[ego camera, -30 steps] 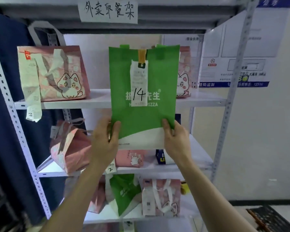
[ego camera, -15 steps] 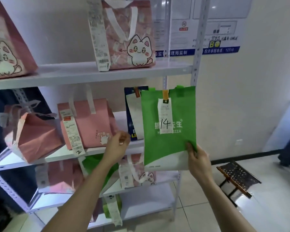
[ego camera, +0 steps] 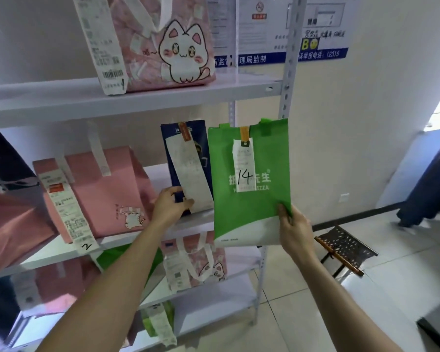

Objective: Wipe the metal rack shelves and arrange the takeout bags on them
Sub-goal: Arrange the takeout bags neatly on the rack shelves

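Grip changed: left hand (ego camera: 170, 204) quit the flat green fabric takeout bag (ego camera: 249, 184) and now clasps the dark blue paper bag (ego camera: 188, 158) on the middle metal shelf (ego camera: 137, 238). Right hand (ego camera: 294, 224) alone pinches the green bag beside it, not yet placed.

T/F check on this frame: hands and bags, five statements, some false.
1. The right hand holds the green bag. True.
2. The slip on the green bag reads 2. False: it reads 14.
3. The left hand holds the navy bag. True.
4. The cat bag shares a shelf with the navy bag. False: it stands on the shelf above.
5. A stool stands on the floor to the right of the rack. True.
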